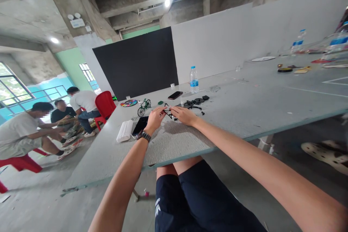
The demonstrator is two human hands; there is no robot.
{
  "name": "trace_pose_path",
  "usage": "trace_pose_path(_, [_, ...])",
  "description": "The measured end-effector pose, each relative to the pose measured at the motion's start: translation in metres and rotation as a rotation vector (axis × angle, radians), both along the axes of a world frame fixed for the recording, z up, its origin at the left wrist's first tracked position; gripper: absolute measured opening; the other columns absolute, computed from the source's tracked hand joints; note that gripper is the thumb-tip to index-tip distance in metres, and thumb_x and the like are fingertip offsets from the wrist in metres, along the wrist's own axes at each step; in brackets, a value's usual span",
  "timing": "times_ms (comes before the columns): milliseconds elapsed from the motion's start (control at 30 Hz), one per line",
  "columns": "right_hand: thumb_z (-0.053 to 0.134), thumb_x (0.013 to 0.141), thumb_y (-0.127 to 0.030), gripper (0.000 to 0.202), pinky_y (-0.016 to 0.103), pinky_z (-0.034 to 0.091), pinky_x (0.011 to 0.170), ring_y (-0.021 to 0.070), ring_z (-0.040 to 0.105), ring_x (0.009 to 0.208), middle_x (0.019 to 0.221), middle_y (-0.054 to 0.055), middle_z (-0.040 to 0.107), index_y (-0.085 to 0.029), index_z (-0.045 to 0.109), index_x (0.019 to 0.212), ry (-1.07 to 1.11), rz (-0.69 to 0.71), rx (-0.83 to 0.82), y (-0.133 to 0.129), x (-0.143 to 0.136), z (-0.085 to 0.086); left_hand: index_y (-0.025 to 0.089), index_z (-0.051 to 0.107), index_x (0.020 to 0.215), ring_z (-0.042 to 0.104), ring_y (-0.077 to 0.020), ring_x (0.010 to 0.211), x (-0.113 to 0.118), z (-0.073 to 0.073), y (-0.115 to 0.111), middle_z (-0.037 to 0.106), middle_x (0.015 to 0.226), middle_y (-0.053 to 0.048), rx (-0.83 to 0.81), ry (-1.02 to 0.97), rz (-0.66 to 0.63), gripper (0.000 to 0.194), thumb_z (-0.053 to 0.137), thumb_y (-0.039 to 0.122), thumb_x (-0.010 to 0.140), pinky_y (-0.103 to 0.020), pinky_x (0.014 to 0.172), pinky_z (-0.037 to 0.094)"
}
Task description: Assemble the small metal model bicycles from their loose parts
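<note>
Both hands meet over the grey table around a small dark model bicycle frame (169,115). My left hand (155,119), with a watch (144,136) on its wrist, pinches the frame's left end between thumb and fingers. On the other end, the fingers of my right hand (185,115) are closed, partly covering it. Small black model parts, wheels (199,100) among them, lie just beyond my right hand. To the left of my hands stands an assembled green model bicycle (144,107). Fine details of the held piece are too small to make out.
Near my left hand lie a white power bank (125,131) and a dark phone (140,126). Farther back are another phone (175,95), a water bottle (194,80) and a colourful disc (128,103). Several people sit at the left near a red chair (105,106).
</note>
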State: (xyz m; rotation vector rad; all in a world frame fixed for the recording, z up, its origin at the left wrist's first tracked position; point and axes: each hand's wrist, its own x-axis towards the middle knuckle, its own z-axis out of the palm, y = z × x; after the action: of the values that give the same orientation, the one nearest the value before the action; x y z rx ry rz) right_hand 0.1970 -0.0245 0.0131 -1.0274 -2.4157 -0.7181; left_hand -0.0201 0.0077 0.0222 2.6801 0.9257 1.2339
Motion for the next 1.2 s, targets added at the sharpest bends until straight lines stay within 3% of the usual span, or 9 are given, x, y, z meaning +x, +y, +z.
trace_pose_path(200, [0.039,0.099,-0.010,0.033,0.042,0.055,0.089,0.0278,0.062,0.119,0.133,0.017,0.062,-0.013,0.060,0.124,0.004,0.019,-0.028,-0.001,0.001,-0.001,0.022,0.072,0.115,0.064,-0.0165,0.091,0.000,0.004,-0.006,0.066,0.102,-0.006,0.023,-0.062,0.050,0.025,0.061,0.021,0.093,-0.029,0.087,0.052])
trace_pose_path(333, [0.038,0.099,-0.012,0.037,0.038,0.055,0.082,0.0278,0.063,0.118,0.140,0.018,0.057,-0.014,0.055,0.132,0.135,-0.008,-0.069,-0.004,-0.001,0.000,0.024,0.076,0.102,0.063,-0.0181,0.100,0.000,0.007,-0.008,0.063,0.107,-0.007,0.046,-0.097,0.101,0.017,0.061,0.024,0.093,-0.030,0.092,0.051])
trace_pose_path(500, [0.041,0.101,-0.024,0.029,0.040,0.051,0.087,0.0280,0.063,0.108,0.121,0.018,0.064,-0.012,0.054,0.124,0.328,-0.133,-0.123,0.004,0.008,-0.002,0.022,0.073,0.098,0.065,-0.0200,0.094,0.000,0.009,-0.008,0.072,0.097,-0.006,-0.010,-0.105,0.174,0.019,0.058,0.033,0.096,-0.031,0.087,0.049])
trace_pose_path(700, [0.039,0.098,-0.016,0.026,0.041,0.046,0.093,0.0282,0.059,0.112,0.116,0.018,0.063,-0.013,0.056,0.117,0.270,-0.158,-0.200,0.013,0.022,-0.006,0.020,0.072,0.097,0.064,-0.0173,0.078,0.001,0.009,-0.009,0.071,0.082,-0.004,-0.058,-0.097,0.258,0.024,0.059,0.040,0.095,-0.027,0.076,0.045])
trace_pose_path(900, [0.052,0.096,-0.038,0.022,0.038,0.048,0.082,0.0281,0.062,0.098,0.102,0.014,0.066,-0.017,0.059,0.098,0.175,-0.109,-0.333,0.002,0.006,-0.001,0.020,0.068,0.095,0.064,-0.0191,0.089,-0.002,0.008,-0.005,0.071,0.092,-0.006,-0.020,-0.146,0.276,0.019,0.054,0.033,0.097,-0.028,0.080,0.044])
trace_pose_path(967, [0.051,0.097,-0.037,0.022,0.037,0.048,0.081,0.0278,0.063,0.097,0.102,0.014,0.067,-0.018,0.060,0.097,0.149,-0.141,-0.360,0.001,0.004,-0.002,0.021,0.066,0.096,0.064,-0.0198,0.090,-0.004,0.007,-0.002,0.070,0.092,-0.006,-0.019,-0.178,0.312,0.019,0.052,0.033,0.098,-0.029,0.081,0.045])
trace_pose_path(1067, [0.049,0.098,-0.033,0.020,0.039,0.048,0.085,0.0293,0.063,0.102,0.106,0.016,0.067,-0.016,0.061,0.101,0.149,-0.183,-0.314,0.003,0.007,-0.004,0.020,0.064,0.097,0.062,-0.0202,0.086,-0.006,0.004,0.001,0.069,0.090,-0.007,-0.036,-0.217,0.360,0.019,0.051,0.034,0.098,-0.029,0.080,0.044])
trace_pose_path(1200, [0.050,0.099,-0.038,0.027,0.042,0.047,0.091,0.0314,0.061,0.108,0.113,0.017,0.066,-0.015,0.060,0.107,0.130,-0.162,-0.223,0.010,0.004,0.000,0.020,0.064,0.098,0.061,-0.0215,0.088,-0.007,0.002,0.004,0.067,0.091,-0.007,-0.054,-0.258,0.399,0.018,0.052,0.034,0.097,-0.031,0.081,0.044])
